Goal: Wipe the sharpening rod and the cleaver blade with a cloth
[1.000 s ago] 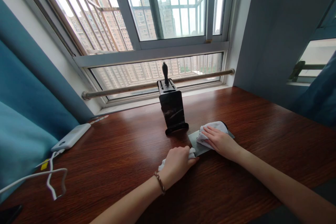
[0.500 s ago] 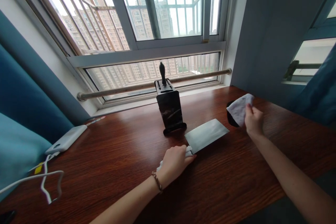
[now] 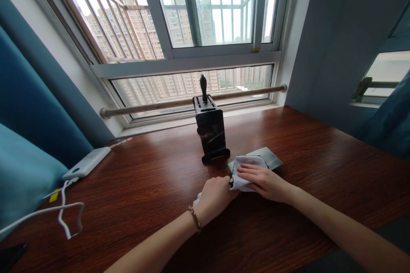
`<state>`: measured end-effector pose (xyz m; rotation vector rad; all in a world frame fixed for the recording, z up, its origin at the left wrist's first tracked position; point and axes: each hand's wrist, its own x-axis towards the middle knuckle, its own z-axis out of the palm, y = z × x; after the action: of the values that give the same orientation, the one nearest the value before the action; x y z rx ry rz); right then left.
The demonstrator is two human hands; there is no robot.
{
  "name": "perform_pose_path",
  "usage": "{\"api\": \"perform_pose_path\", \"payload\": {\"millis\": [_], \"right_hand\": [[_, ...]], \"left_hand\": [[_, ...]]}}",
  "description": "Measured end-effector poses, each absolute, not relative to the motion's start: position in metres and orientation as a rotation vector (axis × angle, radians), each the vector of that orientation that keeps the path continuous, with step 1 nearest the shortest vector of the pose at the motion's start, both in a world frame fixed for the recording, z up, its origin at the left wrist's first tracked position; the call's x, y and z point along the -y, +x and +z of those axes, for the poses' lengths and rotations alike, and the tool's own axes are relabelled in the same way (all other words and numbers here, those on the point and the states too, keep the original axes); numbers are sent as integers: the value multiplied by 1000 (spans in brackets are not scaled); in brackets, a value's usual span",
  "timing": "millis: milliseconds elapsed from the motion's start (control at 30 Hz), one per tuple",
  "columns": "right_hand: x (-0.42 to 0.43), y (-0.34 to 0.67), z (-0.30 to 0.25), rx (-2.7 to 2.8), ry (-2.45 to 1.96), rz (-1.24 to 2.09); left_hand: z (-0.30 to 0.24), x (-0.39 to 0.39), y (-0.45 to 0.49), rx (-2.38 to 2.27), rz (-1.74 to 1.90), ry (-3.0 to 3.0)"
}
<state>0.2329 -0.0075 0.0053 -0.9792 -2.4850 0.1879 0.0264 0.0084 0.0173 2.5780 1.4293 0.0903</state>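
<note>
A broad steel cleaver blade (image 3: 268, 156) lies flat on the dark wooden table (image 3: 153, 192). My left hand (image 3: 214, 195) is closed over the cleaver's handle, which is wrapped in something white and mostly hidden under the fingers. My right hand (image 3: 263, 181) lies flat, fingers stretched out, pressing a white cloth (image 3: 244, 165) onto the near part of the blade. Only the blade's far right corner shows past the cloth.
A black knife block (image 3: 211, 134) with one dark handle sticking up stands just behind the blade. A white power bank (image 3: 87, 163) with a white cable (image 3: 60, 211) lies at the left. Blue cushions (image 3: 25, 166) border the left side, the window the far edge.
Half a second ago my right hand held the cloth up off to the right, leaving the blade bare. Now it is back down, pressing the cloth on the blade near the handle. The left hand stayed.
</note>
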Motion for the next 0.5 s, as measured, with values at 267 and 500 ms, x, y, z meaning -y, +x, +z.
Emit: {"api": "perform_pose_path", "payload": {"millis": [267, 500], "right_hand": [[4, 234, 0, 2350, -1165, 113], [8, 230, 2, 2440, -995, 181]], "left_hand": [[17, -5, 26, -1412, 80, 2614], [16, -5, 26, -1397, 94, 2640]]}}
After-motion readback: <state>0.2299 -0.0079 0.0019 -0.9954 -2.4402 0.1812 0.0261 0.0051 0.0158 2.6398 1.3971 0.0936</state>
